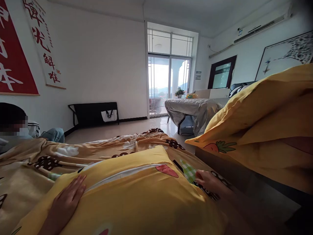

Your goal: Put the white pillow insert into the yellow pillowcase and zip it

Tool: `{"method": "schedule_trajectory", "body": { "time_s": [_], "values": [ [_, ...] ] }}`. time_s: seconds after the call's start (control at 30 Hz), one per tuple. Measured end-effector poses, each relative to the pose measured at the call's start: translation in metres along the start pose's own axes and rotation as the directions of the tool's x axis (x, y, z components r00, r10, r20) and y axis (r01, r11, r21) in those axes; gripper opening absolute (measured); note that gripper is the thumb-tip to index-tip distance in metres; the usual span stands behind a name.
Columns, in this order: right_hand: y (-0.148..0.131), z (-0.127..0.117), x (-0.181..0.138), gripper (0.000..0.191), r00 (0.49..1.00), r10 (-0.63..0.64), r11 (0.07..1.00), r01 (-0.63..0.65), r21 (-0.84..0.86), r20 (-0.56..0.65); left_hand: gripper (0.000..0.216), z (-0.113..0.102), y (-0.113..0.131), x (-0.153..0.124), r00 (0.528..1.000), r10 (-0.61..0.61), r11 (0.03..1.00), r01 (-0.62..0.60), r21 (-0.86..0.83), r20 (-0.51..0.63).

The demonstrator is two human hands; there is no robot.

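Observation:
A yellow pillow (137,195) with a carrot print lies in front of me on a patterned tan blanket (36,160). My left hand (67,200) rests flat on the pillow's left side, fingers stretched out. My right hand (207,182) is at the pillow's right edge, fingers curled against the blanket; whether it grips anything is unclear. A second yellow carrot-print pillow (266,120) stands propped up at the right.
Another person (14,127) sits at the far left beyond the blanket. A table under a grey cover (193,109) stands ahead near glass balcony doors (168,83). A black bench (94,112) lines the left wall. Shiny floor (117,129) lies between.

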State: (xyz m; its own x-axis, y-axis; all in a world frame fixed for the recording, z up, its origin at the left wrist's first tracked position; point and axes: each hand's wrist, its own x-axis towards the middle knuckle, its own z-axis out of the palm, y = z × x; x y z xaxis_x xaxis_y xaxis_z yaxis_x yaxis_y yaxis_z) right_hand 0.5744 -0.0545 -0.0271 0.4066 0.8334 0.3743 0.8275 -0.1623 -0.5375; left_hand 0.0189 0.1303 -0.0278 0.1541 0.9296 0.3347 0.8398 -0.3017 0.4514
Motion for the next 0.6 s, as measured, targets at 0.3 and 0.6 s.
{"method": "schedule_trajectory", "body": {
  "time_s": [0.3, 0.6],
  "values": [
    [-0.115, 0.054, 0.115, 0.053, 0.978, -0.2, 0.976, 0.193, 0.1, 0.062, 0.07, 0.007, -0.011, 0.001, 0.998, 0.021, 0.999, -0.023, -0.038, -0.063],
    [-0.052, 0.154, 0.116, 0.063, 0.95, -0.059, 0.996, 0.033, 0.089, 0.307, 0.068, 0.014, -0.006, 0.004, 0.999, 0.01, 0.999, -0.012, -0.039, -0.044]
  ]
}}
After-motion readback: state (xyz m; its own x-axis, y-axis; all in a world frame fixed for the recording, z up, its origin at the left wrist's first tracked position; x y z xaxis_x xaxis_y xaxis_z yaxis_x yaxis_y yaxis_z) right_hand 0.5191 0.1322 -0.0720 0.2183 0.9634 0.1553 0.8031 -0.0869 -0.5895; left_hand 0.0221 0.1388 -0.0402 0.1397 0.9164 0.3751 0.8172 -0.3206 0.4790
